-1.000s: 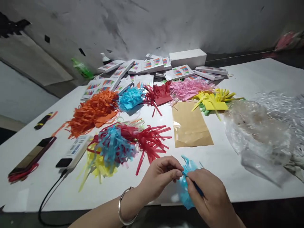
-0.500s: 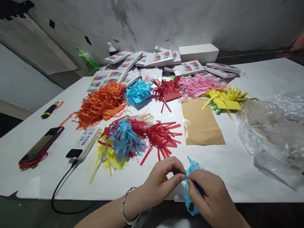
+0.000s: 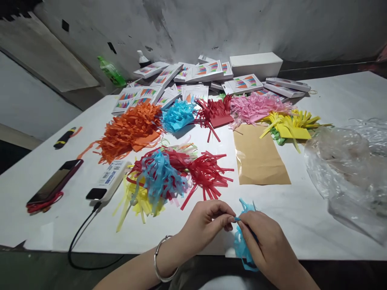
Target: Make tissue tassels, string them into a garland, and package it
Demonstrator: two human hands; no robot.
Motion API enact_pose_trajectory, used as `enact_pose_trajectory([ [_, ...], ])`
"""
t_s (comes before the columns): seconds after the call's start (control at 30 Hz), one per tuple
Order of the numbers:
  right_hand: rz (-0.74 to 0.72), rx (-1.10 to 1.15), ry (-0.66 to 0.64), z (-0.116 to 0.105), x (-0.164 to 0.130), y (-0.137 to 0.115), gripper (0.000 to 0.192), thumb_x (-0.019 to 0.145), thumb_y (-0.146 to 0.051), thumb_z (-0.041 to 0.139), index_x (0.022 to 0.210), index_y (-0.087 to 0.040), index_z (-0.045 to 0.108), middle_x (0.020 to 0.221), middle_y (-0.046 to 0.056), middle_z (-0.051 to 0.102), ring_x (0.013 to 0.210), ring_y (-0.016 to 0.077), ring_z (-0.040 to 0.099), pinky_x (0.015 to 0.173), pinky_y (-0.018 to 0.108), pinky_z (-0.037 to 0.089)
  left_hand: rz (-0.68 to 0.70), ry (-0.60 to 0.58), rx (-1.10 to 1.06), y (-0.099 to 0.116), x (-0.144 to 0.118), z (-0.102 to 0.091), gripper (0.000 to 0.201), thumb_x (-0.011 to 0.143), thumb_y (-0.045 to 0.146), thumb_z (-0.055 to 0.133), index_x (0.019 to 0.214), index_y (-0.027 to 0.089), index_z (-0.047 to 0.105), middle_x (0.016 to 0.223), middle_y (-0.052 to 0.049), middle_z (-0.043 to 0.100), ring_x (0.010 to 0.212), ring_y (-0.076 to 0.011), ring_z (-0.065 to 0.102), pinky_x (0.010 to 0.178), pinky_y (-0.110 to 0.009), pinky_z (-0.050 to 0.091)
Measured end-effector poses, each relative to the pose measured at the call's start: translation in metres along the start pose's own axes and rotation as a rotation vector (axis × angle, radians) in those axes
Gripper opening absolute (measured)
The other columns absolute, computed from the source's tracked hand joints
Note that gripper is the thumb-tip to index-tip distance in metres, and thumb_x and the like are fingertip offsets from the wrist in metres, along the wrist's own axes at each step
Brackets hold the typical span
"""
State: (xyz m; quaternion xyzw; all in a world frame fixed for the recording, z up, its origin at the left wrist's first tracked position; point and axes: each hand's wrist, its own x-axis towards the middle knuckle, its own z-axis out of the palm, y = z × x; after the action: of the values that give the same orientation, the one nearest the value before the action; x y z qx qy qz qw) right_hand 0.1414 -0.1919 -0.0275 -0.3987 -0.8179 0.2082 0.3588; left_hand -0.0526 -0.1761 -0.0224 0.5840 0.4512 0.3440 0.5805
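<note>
Both my hands meet over the table's front edge on a blue tissue-paper tassel (image 3: 242,245). My left hand (image 3: 208,223), with a silver bangle on its wrist, pinches the twisted middle of the tassel between thumb and finger. Right beside it, my right hand (image 3: 266,237) is closed round the same tassel, whose strips hang above and below the fingers. Left of my hands lies a loose heap of tassels: a red tassel (image 3: 208,173), a light blue tassel (image 3: 161,177) and a yellow tassel (image 3: 139,197).
Behind are bunches of orange fringe (image 3: 130,133), blue fringe (image 3: 178,114), red fringe (image 3: 219,112), pink fringe (image 3: 256,106) and yellow fringe (image 3: 292,127). A brown paper sheet (image 3: 261,157), clear plastic (image 3: 347,173), a phone (image 3: 56,181), a cabled power bank (image 3: 107,181) and flat boxes (image 3: 205,71) lie around.
My hands stay together on the blue tassel, with a small shift of the fingers at its twisted middle. The whole view has moved slightly; the other things lie as before.
</note>
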Motion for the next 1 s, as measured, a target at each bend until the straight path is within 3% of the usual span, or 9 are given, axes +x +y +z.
enact_pose_trajectory([
  [0.27,0.041,0.102,-0.068,0.005,-0.001,0.003,0.019,0.102,-0.017,0.043,0.090,-0.022,0.056,0.075,-0.001,0.061,0.067,0.0153,0.055,0.063,0.027,0.042,0.115,0.005,0.128,-0.002,-0.005,-0.003,0.020,0.098,0.026,0.054,0.086,0.016,0.066,0.074,0.000,0.062,0.059,-0.0093,0.057,0.059,-0.020,0.046],
  [0.5,0.038,0.071,-0.005,0.008,0.004,-0.002,0.016,0.102,-0.016,0.043,0.093,-0.022,0.055,0.074,-0.001,0.061,0.065,0.0158,0.054,0.061,0.027,0.042,0.272,0.203,0.259,0.001,-0.009,0.003,0.015,0.096,0.017,0.055,0.085,0.018,0.064,0.072,0.000,0.061,0.066,-0.0105,0.057,0.064,-0.020,0.045],
  [0.67,0.081,0.087,-0.004,0.011,0.004,-0.002,0.018,0.103,-0.018,0.043,0.090,-0.022,0.056,0.074,-0.002,0.061,0.066,0.0157,0.055,0.061,0.027,0.043,0.266,0.127,0.272,0.001,-0.009,-0.002,0.015,0.097,0.017,0.054,0.087,0.018,0.065,0.071,0.000,0.061,0.062,-0.0098,0.057,0.060,-0.020,0.044],
  [0.8,0.090,0.116,-0.016,0.010,0.002,-0.002,0.015,0.102,-0.020,0.046,0.094,-0.022,0.058,0.078,-0.001,0.065,0.070,0.0159,0.058,0.064,0.027,0.046,0.349,0.117,0.380,-0.003,-0.007,-0.005,0.012,0.095,0.013,0.053,0.089,0.018,0.061,0.075,0.000,0.061,0.066,-0.0112,0.054,0.062,-0.022,0.043],
  [0.9,0.036,0.065,0.024,0.009,0.005,-0.002,0.013,0.101,-0.025,0.052,0.112,-0.020,0.058,0.088,0.002,0.069,0.078,0.0177,0.062,0.072,0.030,0.049,0.439,0.092,0.446,-0.005,-0.006,-0.004,0.012,0.097,0.011,0.048,0.091,0.019,0.055,0.078,-0.001,0.059,0.070,-0.0122,0.052,0.064,-0.022,0.043],
  [1.0,-0.058,-0.001,0.067,0.010,0.013,-0.003,0.012,0.101,-0.016,0.049,0.107,-0.019,0.059,0.082,0.001,0.067,0.072,0.0166,0.060,0.081,0.034,0.048,0.485,0.086,0.514,-0.006,-0.005,-0.004,0.012,0.098,0.010,0.046,0.093,0.020,0.050,0.080,0.000,0.056,0.072,-0.0126,0.051,0.064,-0.022,0.042],
])
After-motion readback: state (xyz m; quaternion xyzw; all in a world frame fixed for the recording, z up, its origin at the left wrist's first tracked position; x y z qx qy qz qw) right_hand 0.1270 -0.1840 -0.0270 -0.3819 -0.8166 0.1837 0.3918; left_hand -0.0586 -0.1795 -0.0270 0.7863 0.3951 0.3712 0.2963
